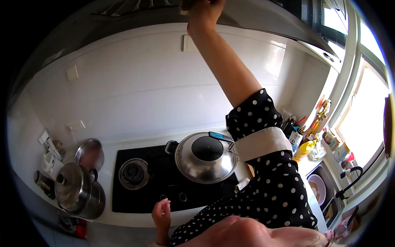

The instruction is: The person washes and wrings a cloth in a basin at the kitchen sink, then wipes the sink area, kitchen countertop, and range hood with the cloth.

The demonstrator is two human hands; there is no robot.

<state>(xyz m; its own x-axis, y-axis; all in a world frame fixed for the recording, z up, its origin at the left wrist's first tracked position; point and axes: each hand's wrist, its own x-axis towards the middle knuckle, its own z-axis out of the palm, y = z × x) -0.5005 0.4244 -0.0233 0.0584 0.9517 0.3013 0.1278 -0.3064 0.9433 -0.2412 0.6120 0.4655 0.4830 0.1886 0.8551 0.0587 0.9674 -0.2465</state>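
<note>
My right arm reaches up to the range hood (255, 31), and my right hand (207, 14) is at the underside near the top edge of the view. Its fingers are mostly cut off; a small dark and pale shape beside them is too unclear to name. Low in front of the cooktop (164, 191), my left hand (161, 212) hangs with loosely bent fingers and holds nothing that I can see. It is nearest to the control knobs (163, 197). A lidded wok (189, 162) covers the right burner, and a blue-and-black handled utensil (220, 136) lies across its lid.
The left burner (134, 173) is uncovered. A lidded steel pot (74, 187) and a steel bowl (98, 148) stand at the left. On the right are a yellow bottle (304, 150), utensils, and a sink with a pale basin (317, 185), beneath a window.
</note>
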